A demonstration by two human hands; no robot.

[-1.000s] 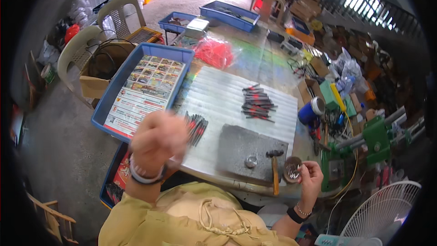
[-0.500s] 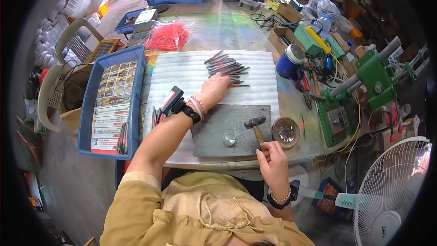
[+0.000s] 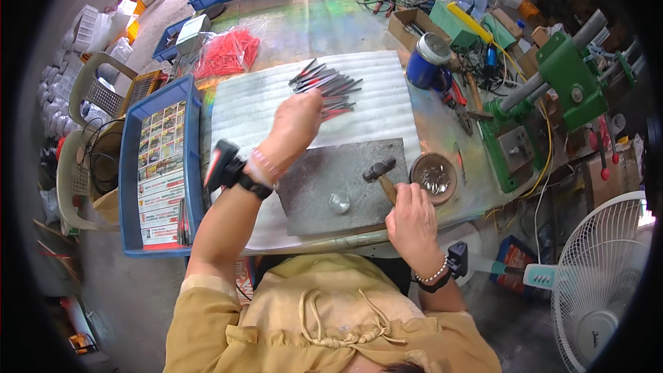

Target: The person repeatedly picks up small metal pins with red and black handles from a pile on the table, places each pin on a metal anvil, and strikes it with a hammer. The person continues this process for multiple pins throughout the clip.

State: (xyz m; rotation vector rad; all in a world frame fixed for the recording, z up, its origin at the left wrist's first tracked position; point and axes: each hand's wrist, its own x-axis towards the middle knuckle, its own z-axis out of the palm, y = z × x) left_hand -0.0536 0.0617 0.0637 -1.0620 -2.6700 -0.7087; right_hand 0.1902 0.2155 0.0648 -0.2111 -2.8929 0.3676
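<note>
My left hand [image 3: 298, 121] is raised at the near left edge of a pile of slim, pointed black-and-red tools [image 3: 338, 85], which look like tweezers. Its fingers are curled in, and whatever they hold is hidden. The pile lies on a white foam sheet [image 3: 238, 107]. My right hand [image 3: 412, 224] grips the wooden handle of a small hammer [image 3: 381, 169], whose dark head rests over a grey metal plate [image 3: 311, 186]. On that plate sits a small round shiny piece [image 3: 339, 203]. Just right of the hammer, a brown bowl [image 3: 450, 190] contains small metal pins.
At left, a blue tray [image 3: 130, 173] lined with printed paper holds several slim tools. Farther back lies a bag of red pieces [image 3: 228, 53]. On the right are a blue mug [image 3: 425, 65], pliers [image 3: 459, 100], a green press [image 3: 559, 83] and a white fan [image 3: 601, 283].
My left hand has drawn back and left from the pile. The right hand still grips the hammer, its back now turned up more. The whole view has shifted and tilted.
</note>
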